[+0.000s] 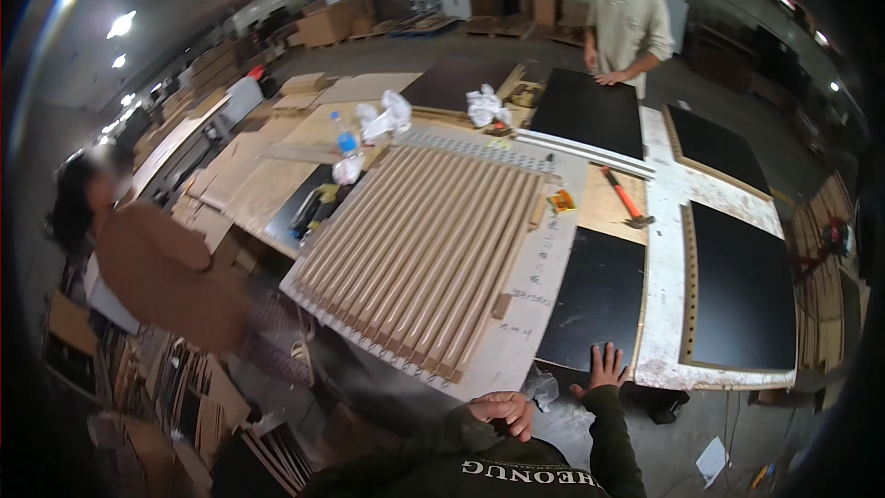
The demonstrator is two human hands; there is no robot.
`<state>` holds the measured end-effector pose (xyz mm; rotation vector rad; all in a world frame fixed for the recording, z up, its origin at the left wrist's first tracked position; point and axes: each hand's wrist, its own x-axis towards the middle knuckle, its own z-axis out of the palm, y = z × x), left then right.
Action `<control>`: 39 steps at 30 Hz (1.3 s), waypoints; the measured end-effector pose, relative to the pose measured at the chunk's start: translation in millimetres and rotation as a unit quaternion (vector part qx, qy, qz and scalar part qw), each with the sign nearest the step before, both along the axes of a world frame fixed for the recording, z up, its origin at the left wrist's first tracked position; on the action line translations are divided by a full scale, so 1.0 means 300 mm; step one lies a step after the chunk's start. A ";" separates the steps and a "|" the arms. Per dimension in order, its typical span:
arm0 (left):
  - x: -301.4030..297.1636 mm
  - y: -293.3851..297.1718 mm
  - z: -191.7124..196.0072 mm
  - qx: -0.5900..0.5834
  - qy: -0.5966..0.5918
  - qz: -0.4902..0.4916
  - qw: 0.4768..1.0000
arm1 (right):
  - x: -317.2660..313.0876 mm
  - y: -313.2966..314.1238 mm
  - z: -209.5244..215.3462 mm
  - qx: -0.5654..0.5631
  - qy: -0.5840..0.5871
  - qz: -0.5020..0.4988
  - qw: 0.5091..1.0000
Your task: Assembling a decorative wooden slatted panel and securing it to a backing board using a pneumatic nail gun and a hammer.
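My right hand (606, 369) lies open, fingers spread, on the near edge of a black panel (595, 286). Close to my dark jacket, my left hand (505, 413) is held with its fingers curled in, and nothing shows in it. Ahead and to the left of it, a row of long tan ribbed strips (419, 254) sits side by side on a pale board (521, 332) with handwriting along its right side. A hammer (627, 195) with an orange-red handle rests on bare wood beyond the black panel.
Across the table, a masked person (629, 23) touches another black panel (590, 111). A person in brown (166, 267) stands at the left. More black panels (742, 286) lie on a white, stained surface (664, 314) at right. A blue-capped bottle (346, 138) stands near crumpled white plastic (387, 115).
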<state>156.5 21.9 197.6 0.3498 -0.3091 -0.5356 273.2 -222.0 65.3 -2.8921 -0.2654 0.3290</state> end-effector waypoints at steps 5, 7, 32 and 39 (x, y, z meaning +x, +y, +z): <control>-0.015 0.063 -0.069 0.036 0.030 0.040 0.998 | 0.001 0.014 -0.007 0.013 -0.011 0.005 1.000; -0.026 0.092 -0.075 0.052 0.044 0.042 0.997 | -0.001 0.009 -0.021 0.017 -0.036 -0.005 0.999; -0.554 1.323 -0.433 0.063 0.356 0.564 0.742 | 0.100 1.577 0.261 0.397 -0.033 0.317 0.861; -1.209 1.277 -0.750 0.137 0.705 0.624 0.309 | -0.262 2.269 0.139 0.397 0.113 0.634 0.654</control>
